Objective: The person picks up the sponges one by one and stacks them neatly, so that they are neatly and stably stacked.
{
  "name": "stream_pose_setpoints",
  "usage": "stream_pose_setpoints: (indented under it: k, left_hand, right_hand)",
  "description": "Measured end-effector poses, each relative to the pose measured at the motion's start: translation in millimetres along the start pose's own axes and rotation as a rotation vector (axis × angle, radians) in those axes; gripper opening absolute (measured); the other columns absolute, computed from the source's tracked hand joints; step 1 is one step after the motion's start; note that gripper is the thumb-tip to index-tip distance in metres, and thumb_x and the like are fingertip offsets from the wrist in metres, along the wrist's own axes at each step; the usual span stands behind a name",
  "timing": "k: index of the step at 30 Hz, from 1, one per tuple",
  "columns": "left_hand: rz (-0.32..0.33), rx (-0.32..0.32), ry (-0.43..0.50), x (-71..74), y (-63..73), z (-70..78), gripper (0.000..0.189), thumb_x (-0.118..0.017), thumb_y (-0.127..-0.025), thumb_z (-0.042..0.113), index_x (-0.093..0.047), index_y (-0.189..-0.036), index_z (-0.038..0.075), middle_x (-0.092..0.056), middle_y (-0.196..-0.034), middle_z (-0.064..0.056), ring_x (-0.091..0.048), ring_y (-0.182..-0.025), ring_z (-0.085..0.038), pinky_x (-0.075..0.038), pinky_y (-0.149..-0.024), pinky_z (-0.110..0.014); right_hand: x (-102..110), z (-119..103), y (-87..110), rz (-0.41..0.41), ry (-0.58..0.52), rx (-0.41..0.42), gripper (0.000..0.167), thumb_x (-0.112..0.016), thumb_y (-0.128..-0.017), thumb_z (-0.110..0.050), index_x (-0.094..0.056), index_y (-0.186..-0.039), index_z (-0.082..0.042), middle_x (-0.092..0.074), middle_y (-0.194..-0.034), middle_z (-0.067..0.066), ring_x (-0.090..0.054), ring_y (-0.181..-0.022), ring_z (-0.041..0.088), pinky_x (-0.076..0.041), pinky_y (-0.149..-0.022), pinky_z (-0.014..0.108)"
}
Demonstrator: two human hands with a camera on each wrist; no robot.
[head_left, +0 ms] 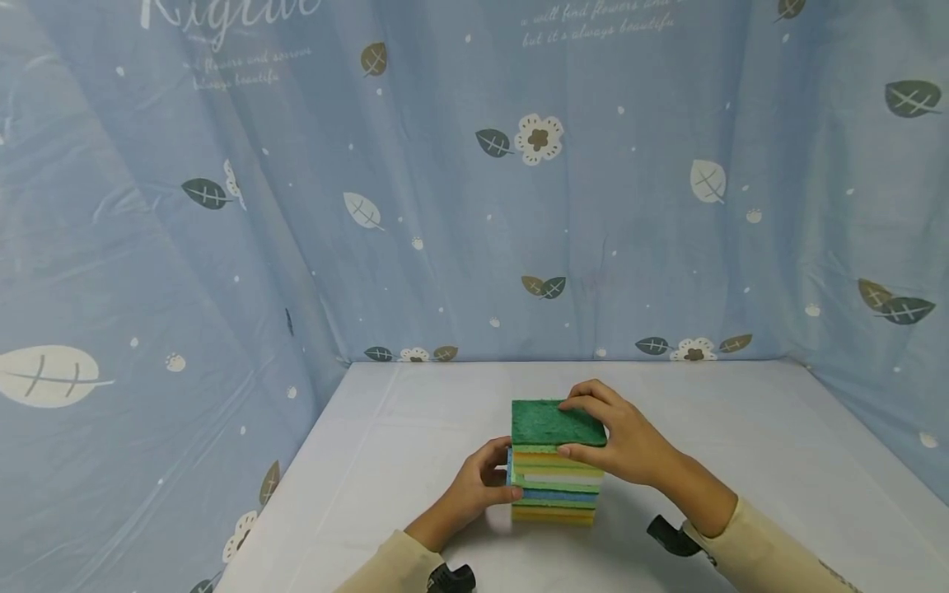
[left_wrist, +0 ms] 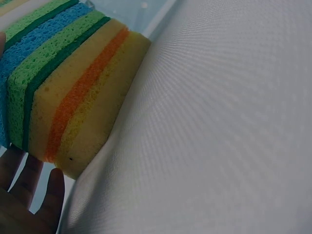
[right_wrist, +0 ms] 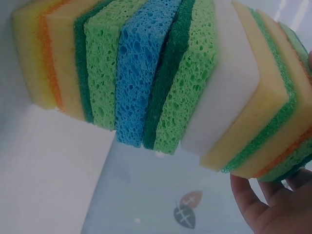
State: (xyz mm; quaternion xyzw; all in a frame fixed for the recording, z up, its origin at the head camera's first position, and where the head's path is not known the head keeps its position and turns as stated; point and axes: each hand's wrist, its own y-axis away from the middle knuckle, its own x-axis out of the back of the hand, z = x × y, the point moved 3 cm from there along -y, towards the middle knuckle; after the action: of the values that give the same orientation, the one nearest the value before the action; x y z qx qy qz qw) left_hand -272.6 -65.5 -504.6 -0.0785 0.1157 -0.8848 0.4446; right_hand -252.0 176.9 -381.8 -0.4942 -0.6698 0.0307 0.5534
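Note:
On the white table stands a tall stack of sponges [head_left: 556, 486], its layers yellow, green, blue, white and orange. The top sponge [head_left: 549, 422] shows a dark green scouring face. My right hand [head_left: 633, 441] grips the upper sponges from the right, thumb at the near edge and fingers over the top. Lower on the left side, my left hand [head_left: 474, 486] holds the stack, thumb at its front and fingers round its left side. The right wrist view shows a white sponge [right_wrist: 226, 78] and a porous blue sponge [right_wrist: 139, 73] among the layers.
The white tabletop [head_left: 400, 428] extends around the stack. A blue curtain [head_left: 445, 206] with leaf and flower prints hangs behind the table and along both sides.

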Motion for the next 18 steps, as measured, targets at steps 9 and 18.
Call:
stream_pose_setpoints:
  k: [9, 18]
  left_hand:
    - [0.004, 0.015, -0.007, 1.8, 0.0, -2.6, 0.068, -0.076, -0.085, 0.019, -0.043, -0.144, 0.014, -0.057, -0.129, -0.011, -0.056, -0.112, -0.034, -0.047, -0.094, -0.043]
    - [0.014, 0.003, 0.009, 4.2, 2.7, -5.5, 0.068, -0.077, -0.085, 0.021, -0.044, -0.143, 0.012, -0.057, -0.129, -0.012, -0.057, -0.111, -0.034, -0.047, -0.094, -0.044]
  right_hand:
    - [1.1, -1.6, 2.7, -0.043, -0.012, -0.051, 0.075, -0.079, -0.076, -0.051, -0.048, -0.139, -0.024, -0.043, -0.138, -0.004, -0.048, -0.122, 0.019, -0.048, -0.09, 0.049]
    - [0.0, 1.8, 9.1, -0.09, -0.078, -0.106, 0.094, -0.079, -0.076, -0.052, -0.029, -0.151, -0.027, -0.036, -0.148, -0.001, -0.039, -0.133, 0.029, -0.04, -0.096, 0.061]
